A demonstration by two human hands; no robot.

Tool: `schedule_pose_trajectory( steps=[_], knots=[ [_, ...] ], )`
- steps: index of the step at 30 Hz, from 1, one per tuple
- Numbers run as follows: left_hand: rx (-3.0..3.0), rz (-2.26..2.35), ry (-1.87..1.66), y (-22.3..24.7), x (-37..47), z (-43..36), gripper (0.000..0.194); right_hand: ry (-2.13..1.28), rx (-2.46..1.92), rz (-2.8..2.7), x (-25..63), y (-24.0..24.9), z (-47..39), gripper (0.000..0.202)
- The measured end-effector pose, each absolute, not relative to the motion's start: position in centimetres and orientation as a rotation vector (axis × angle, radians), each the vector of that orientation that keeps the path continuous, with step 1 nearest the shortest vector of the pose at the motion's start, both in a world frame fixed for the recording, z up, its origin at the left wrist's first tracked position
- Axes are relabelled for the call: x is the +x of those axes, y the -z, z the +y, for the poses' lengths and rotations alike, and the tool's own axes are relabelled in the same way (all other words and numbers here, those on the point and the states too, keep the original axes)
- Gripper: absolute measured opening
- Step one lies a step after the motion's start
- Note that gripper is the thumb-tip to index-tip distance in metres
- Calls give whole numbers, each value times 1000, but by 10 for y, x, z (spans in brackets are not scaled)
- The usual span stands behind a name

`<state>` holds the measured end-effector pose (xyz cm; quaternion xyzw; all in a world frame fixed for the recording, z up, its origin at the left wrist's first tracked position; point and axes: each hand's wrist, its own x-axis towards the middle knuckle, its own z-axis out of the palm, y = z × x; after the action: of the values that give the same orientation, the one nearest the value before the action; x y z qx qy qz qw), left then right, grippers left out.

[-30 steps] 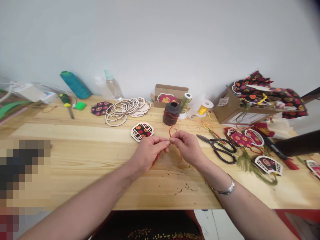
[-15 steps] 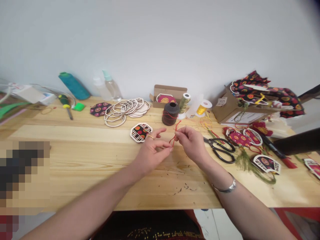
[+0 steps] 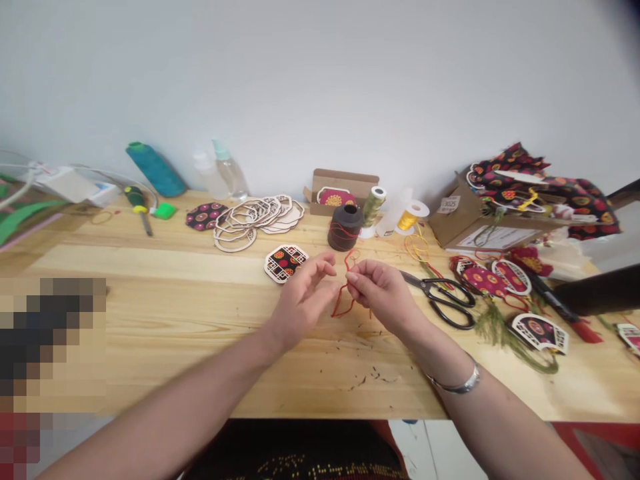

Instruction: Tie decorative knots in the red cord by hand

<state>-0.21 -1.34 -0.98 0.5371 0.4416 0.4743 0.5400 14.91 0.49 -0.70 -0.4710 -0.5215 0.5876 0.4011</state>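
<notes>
A thin red cord (image 3: 343, 311) is pinched between the thumb and forefinger of my right hand (image 3: 379, 293); one end sticks up above the fingers and a loop hangs below. My left hand (image 3: 306, 298) is just left of the cord, its fingers curved and apart, with nothing visibly gripped. Past its fingers lies an octagonal ornament (image 3: 284, 262) with black patterned fabric in a pale cut-out frame, partly covered by the hand. Black-handled scissors (image 3: 449, 300) lie to the right of my right hand.
Behind the hands stand a dark thread cone (image 3: 345, 228), a green spool (image 3: 374, 205) and a yellow spool (image 3: 409, 219). Pale frames (image 3: 260, 217) are heaped back left. A cardboard box (image 3: 455, 210) of fabric and several tasselled ornaments (image 3: 539, 333) are at right. Dark scraps dot the table (image 3: 200, 320).
My left fingers have let go of the red cord and opened slightly away from it. The cord now hangs in a loop from my right hand. The view has shifted a little.
</notes>
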Motion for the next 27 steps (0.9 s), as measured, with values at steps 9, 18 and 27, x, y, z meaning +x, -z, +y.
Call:
schedule_pose_trajectory(
  steps=[9,18,27],
  knots=[
    [896,889,-946,16,1,-9,17,-1356,-1244,-1466,151,12,7,21],
    [819,1027,-877,10,-1,-6,16,-1309,-1264,-1525,151,12,8,20],
    [915,1031,-856,17,-3,-6,15,-1479,-1216,-1420,152,6,7,22]
  ],
)
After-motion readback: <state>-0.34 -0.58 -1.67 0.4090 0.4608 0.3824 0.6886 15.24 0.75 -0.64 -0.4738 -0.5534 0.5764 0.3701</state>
